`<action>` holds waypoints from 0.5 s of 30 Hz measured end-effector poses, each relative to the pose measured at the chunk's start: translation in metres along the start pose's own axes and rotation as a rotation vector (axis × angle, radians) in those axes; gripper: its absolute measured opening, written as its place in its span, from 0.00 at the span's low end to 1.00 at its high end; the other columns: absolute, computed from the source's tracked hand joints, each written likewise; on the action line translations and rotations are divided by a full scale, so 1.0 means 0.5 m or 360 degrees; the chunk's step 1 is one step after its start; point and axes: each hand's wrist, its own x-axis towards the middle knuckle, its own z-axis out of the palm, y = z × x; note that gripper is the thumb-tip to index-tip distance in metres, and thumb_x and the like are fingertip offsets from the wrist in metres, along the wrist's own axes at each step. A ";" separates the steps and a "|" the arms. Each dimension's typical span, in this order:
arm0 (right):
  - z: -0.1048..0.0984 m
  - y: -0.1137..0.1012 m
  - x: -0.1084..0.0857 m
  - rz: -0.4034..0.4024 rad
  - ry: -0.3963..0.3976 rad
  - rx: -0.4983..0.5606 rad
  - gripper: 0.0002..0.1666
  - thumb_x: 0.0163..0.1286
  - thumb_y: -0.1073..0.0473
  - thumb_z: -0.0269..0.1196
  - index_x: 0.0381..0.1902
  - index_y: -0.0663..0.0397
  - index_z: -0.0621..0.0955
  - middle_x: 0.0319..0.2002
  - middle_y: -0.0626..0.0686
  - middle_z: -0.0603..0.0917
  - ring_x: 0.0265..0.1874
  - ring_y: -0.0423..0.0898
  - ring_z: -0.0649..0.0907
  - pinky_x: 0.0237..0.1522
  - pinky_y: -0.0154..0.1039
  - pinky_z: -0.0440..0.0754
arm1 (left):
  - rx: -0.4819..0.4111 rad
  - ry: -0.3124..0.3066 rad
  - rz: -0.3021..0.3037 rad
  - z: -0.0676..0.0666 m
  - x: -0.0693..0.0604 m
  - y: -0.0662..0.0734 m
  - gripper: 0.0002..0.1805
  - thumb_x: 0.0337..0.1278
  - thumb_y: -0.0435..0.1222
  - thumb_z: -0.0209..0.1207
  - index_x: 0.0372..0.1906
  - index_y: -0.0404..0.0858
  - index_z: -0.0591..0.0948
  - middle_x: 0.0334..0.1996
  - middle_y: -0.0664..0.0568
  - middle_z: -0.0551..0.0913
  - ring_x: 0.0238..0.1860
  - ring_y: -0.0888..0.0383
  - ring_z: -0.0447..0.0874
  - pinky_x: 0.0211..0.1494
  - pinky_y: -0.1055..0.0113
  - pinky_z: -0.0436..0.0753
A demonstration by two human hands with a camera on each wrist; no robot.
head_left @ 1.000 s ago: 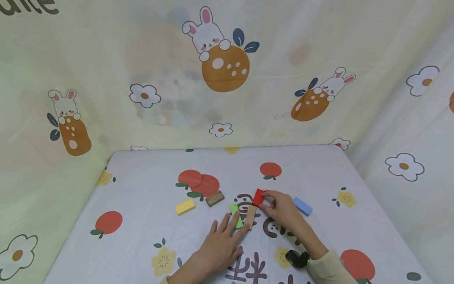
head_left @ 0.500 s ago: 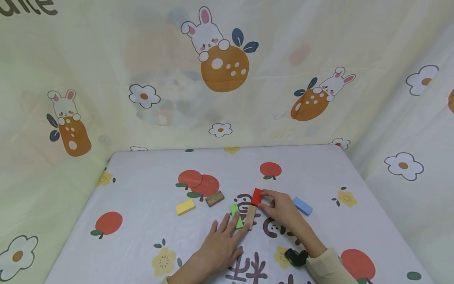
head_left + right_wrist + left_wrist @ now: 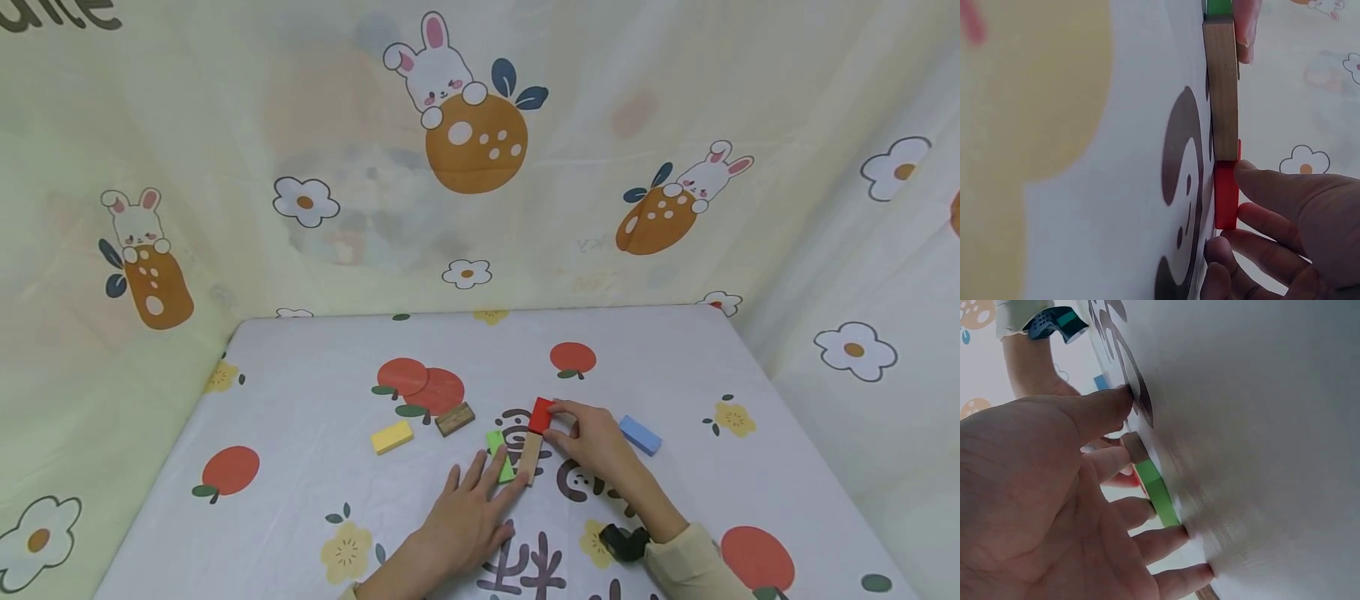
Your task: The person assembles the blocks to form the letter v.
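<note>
Pinching a red block (image 3: pixel 541 415), the right hand (image 3: pixel 592 437) holds it against a tan wooden block's (image 3: pixel 529 457) end.
The left hand (image 3: pixel 461 517), fingers straight and spread, partly hides a green block (image 3: pixel 1159 493) on the counter (image 3: pixel 300 400).

1. My right hand (image 3: pixel 588 435) pinches the red block (image 3: pixel 541 416) at the far end of the tan block (image 3: pixel 530 457).
2. My left hand (image 3: pixel 465 515), fingers spread, touches the green block (image 3: pixel 495 443).
3. On the bench (image 3: pixel 300 392), a yellow block (image 3: pixel 392 437) and brown block (image 3: pixel 454 419) lie left, a blue block (image 3: pixel 641 436) right.
</note>
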 end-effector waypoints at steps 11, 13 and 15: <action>-0.002 0.001 -0.001 -0.0014 -0.0010 0.0021 0.29 0.67 0.52 0.76 0.65 0.49 0.85 0.22 0.47 0.78 0.23 0.43 0.73 0.21 0.32 0.69 | -0.0030 0.0009 0.0003 -0.005 -0.002 0.001 0.40 0.75 0.59 0.56 0.85 0.67 0.54 0.89 0.53 0.48 0.87 0.44 0.53 0.81 0.38 0.69; -0.001 0.002 -0.001 -0.0014 -0.0015 0.0019 0.29 0.67 0.52 0.76 0.65 0.48 0.84 0.22 0.47 0.79 0.22 0.43 0.73 0.21 0.32 0.69 | -0.0037 0.0007 0.0004 -0.006 -0.003 0.001 0.40 0.75 0.59 0.56 0.85 0.67 0.55 0.89 0.53 0.48 0.87 0.44 0.53 0.81 0.38 0.69; -0.001 0.001 -0.001 -0.0014 -0.0017 0.0020 0.29 0.67 0.52 0.76 0.65 0.48 0.84 0.22 0.47 0.79 0.22 0.43 0.73 0.21 0.32 0.69 | -0.0039 0.0005 0.0003 -0.007 -0.003 0.001 0.40 0.75 0.59 0.56 0.85 0.67 0.55 0.89 0.53 0.48 0.87 0.44 0.53 0.81 0.38 0.69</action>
